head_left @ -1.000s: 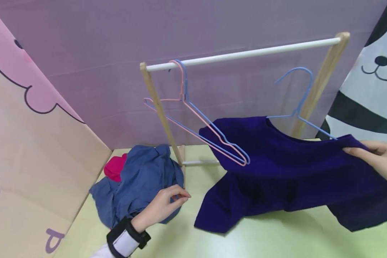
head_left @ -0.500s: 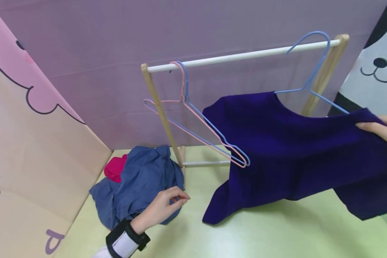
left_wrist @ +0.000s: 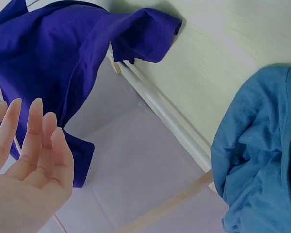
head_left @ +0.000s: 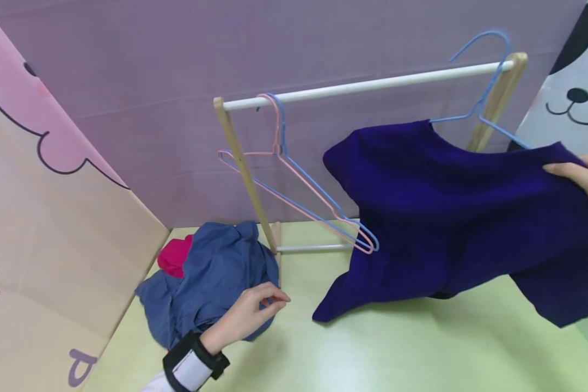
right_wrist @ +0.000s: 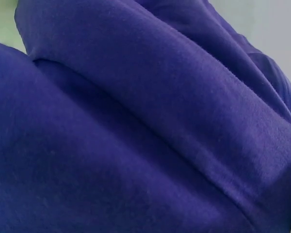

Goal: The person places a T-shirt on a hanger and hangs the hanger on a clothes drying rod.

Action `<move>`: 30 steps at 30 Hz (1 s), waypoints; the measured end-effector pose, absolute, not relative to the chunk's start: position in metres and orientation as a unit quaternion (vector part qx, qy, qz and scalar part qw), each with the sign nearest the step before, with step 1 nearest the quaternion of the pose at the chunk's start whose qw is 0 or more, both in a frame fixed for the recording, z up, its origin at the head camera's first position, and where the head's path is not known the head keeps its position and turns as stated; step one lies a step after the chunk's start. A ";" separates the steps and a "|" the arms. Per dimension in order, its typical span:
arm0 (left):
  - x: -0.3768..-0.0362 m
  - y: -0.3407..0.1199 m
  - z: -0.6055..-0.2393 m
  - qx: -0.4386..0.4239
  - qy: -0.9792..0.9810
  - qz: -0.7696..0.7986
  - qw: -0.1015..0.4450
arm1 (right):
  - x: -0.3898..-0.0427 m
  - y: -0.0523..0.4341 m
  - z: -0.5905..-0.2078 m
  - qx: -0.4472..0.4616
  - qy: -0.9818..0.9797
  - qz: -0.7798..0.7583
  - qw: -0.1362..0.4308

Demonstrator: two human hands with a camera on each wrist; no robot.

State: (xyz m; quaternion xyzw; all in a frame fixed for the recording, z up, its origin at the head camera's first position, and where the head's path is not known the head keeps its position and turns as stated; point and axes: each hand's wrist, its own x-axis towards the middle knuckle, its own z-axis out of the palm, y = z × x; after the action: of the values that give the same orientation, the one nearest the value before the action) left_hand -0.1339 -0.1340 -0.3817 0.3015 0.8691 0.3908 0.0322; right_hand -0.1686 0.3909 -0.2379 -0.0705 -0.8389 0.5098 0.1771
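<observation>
My right hand (head_left: 585,182) pinches the shoulder of the dark purple shirt (head_left: 451,218) at the right of the scene, fingers curled over the cloth. The shirt hangs on a blue hanger (head_left: 485,81), raised off the table, with 1 sleeve tip just touching the pale green tabletop (head_left: 372,348). The hanger's hook sits above the white rail (head_left: 372,84) of the wooden rack (head_left: 240,169), near the rack's right post; I cannot tell whether it touches the rail. From my right wrist I see only purple cloth. My left hand (head_left: 247,316) holds nothing, its fingers relaxed, beside the crumpled blue garment (head_left: 210,277) at the near left, where a bit of pink cloth (head_left: 173,256) shows behind. 2 empty hangers, 1 pink (head_left: 294,204) and 1 blue (head_left: 323,190), hang at the rail's left end.
</observation>
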 end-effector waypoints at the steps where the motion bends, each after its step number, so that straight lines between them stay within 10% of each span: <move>1: -0.134 -0.134 -0.382 0.301 0.869 0.390 0.033 | -0.169 0.389 -0.238 -0.068 -0.837 0.512 0.180; 30: -0.133 -0.140 -0.390 0.293 0.871 0.393 0.035 | -0.170 0.373 -0.256 -0.083 -0.911 0.379 0.143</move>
State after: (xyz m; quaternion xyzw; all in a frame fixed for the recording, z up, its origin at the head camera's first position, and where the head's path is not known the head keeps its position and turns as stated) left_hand -0.1327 -0.1397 -0.3895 0.2933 0.8710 0.3925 0.0346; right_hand -0.1704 0.3726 -0.2561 -0.0834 -0.9107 0.3786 0.1427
